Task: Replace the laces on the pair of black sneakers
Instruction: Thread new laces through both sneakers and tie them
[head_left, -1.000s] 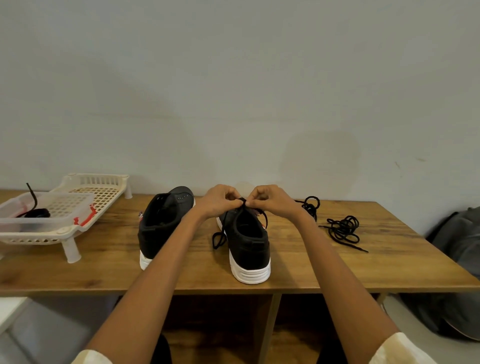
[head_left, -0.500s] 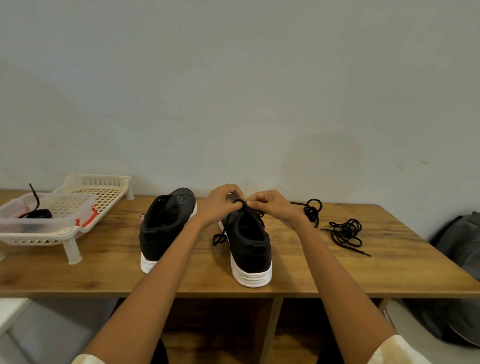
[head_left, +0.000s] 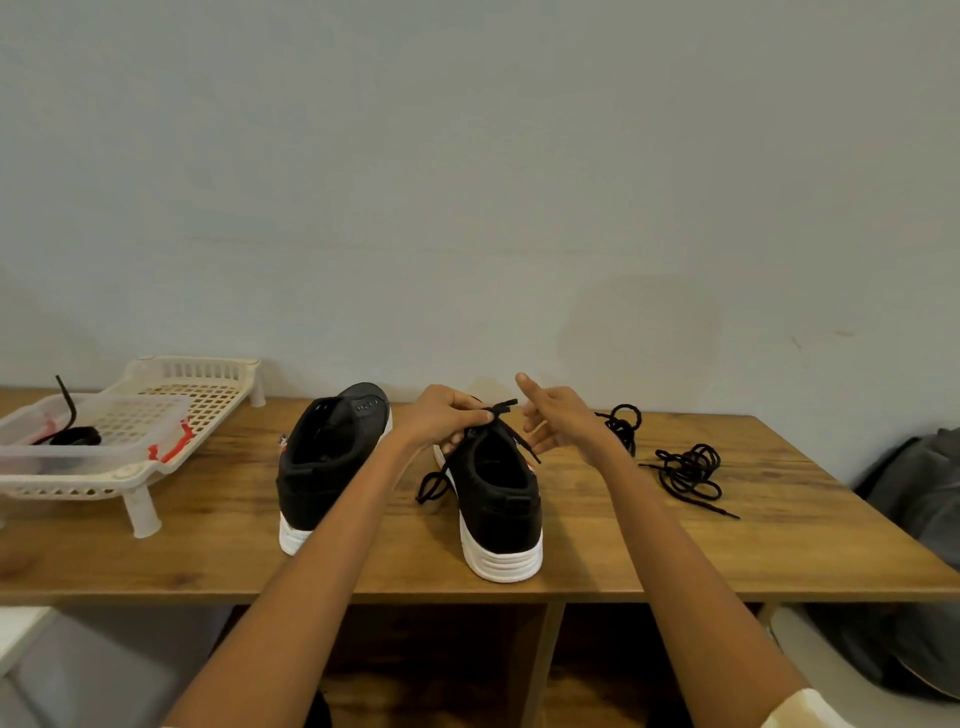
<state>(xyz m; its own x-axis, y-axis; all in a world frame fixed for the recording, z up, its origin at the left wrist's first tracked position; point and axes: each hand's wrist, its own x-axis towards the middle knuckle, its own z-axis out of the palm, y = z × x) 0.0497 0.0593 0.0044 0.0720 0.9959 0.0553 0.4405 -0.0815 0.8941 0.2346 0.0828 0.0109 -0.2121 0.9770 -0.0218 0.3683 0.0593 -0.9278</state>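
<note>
Two black sneakers with white soles stand on the wooden table, heels toward me. The right sneaker (head_left: 501, 499) has a black lace (head_left: 501, 408) threaded at its top. My left hand (head_left: 447, 415) pinches this lace above the tongue, its end sticking out to the right. A loop of the same lace hangs down the shoe's left side. My right hand (head_left: 558, 415) hovers just right of the lace, fingers spread and holding nothing. The left sneaker (head_left: 327, 457) stands unlaced beside my left forearm.
Two tangled black laces (head_left: 688, 470) lie on the table (head_left: 779, 519) right of my right hand. A white plastic rack (head_left: 202, 384) at the left carries a clear tub (head_left: 104, 447) with another black lace inside. A dark bag (head_left: 919, 519) sits off the table's right end.
My right hand has let go of the lace and opened, moving slightly right. My left hand still pinches the lace at the shoe's top.
</note>
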